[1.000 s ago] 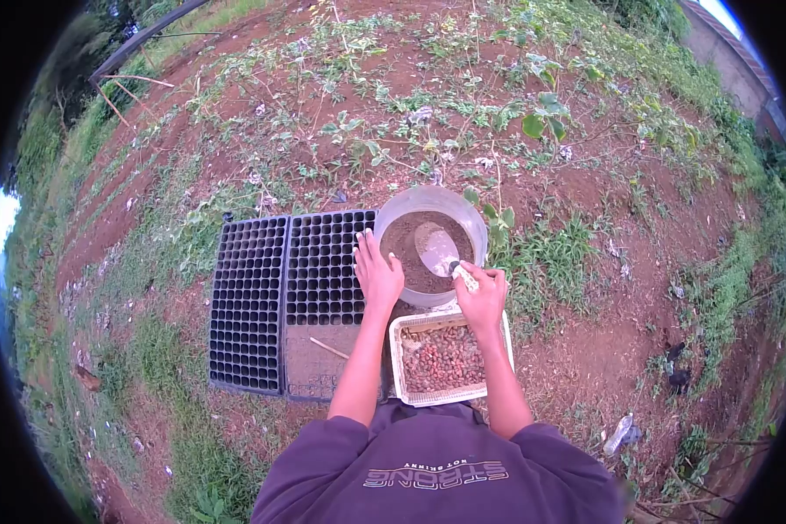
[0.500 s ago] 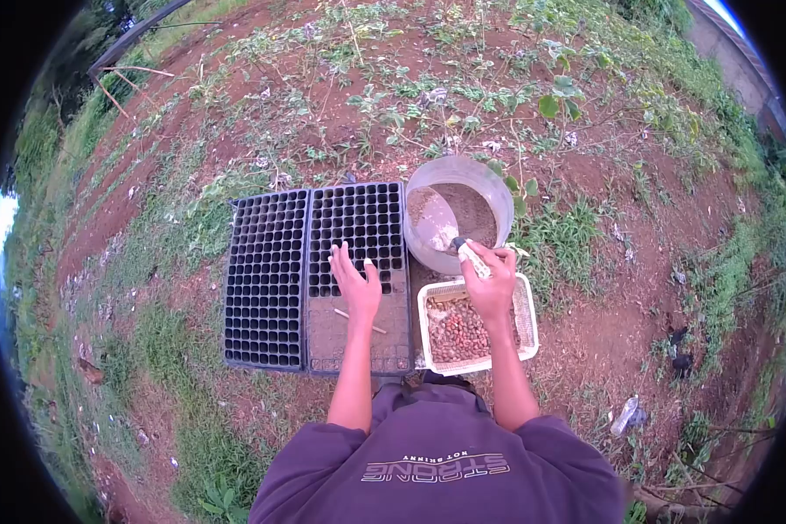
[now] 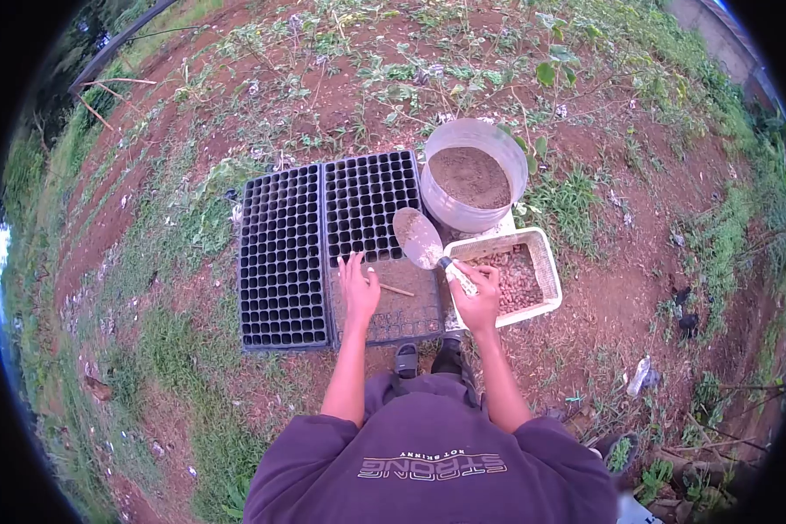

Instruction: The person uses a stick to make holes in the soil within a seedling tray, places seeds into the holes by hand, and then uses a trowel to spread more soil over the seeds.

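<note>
In my right hand [image 3: 476,301] is a hand trowel [image 3: 417,237], gripped by its pale handle. Its blade, with some soil on it, hangs over the right edge of the black seedling tray [image 3: 371,205]. The near cells of that tray are covered with soil, while the far cells look bare. My left hand [image 3: 356,286] has its fingers spread over the soil-covered part. Beside it a thin stick [image 3: 396,289] lies on the soil. A second seedling tray [image 3: 281,253] with dark cells lies to the left.
A round translucent tub [image 3: 445,205] of soil stands behind a cream basket [image 3: 546,271] holding reddish, nut-like pieces. My sandalled foot [image 3: 407,360] is just in front of the tray. Grass, weeds and red earth surround everything, and a plastic bottle [image 3: 639,375] lies at right.
The trowel has come out of the tub and moved left and nearer, to the tray's edge. My left hand has stayed over the soil-covered cells as the view shifted.
</note>
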Available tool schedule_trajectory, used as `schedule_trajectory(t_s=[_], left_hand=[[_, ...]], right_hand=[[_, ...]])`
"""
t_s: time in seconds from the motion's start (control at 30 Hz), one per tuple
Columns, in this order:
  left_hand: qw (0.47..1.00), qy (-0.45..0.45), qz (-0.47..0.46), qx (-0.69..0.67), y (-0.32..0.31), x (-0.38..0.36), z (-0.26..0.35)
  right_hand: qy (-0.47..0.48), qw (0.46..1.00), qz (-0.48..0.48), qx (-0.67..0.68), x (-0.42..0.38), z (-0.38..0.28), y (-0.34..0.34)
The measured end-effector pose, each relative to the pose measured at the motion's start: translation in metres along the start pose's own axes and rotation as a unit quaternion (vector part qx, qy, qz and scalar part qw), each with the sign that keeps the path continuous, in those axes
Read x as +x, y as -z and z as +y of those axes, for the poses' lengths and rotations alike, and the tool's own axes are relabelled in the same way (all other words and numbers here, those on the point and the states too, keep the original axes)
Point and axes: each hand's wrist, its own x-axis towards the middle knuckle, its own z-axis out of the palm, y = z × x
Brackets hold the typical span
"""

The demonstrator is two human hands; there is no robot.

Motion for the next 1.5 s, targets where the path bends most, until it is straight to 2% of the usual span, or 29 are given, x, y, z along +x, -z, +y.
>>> schedule_trajectory(t_s=[0.07, 0.13, 0.2, 0.37, 0.7, 0.97, 1.5], left_hand=[[1.0, -0.014, -0.007, 0.003, -0.009, -0.011, -0.007], [0.998, -0.026, -0.054, 0.02, -0.014, -0.018, -0.01], [0.997, -0.034, -0.072, 0.025, -0.018, -0.022, -0.012], [0.99, -0.05, -0.118, 0.05, -0.022, -0.024, -0.007], [0.987, -0.041, -0.129, 0.092, -0.042, -0.013, 0.001], [0.973, -0.039, -0.169, 0.153, -0.041, -0.01, 0.002], [0.971, -0.035, -0.168, 0.167, -0.039, -0.009, 0.003]], right_hand=[[-0.001, 1.0, -0.006, -0.016, -0.018, 0.014, -0.005], [0.011, 0.999, 0.003, -0.044, -0.03, 0.016, -0.005], [-0.023, 0.999, -0.002, -0.038, -0.038, 0.016, -0.002], [0.039, 0.993, 0.034, -0.109, -0.039, 0.01, 0.011], [0.078, 0.976, 0.037, -0.2, -0.03, 0.018, 0.008], [0.095, 0.969, 0.019, -0.227, -0.027, 0.019, 0.003], [0.118, 0.957, -0.002, -0.263, -0.023, 0.02, 0.004]])
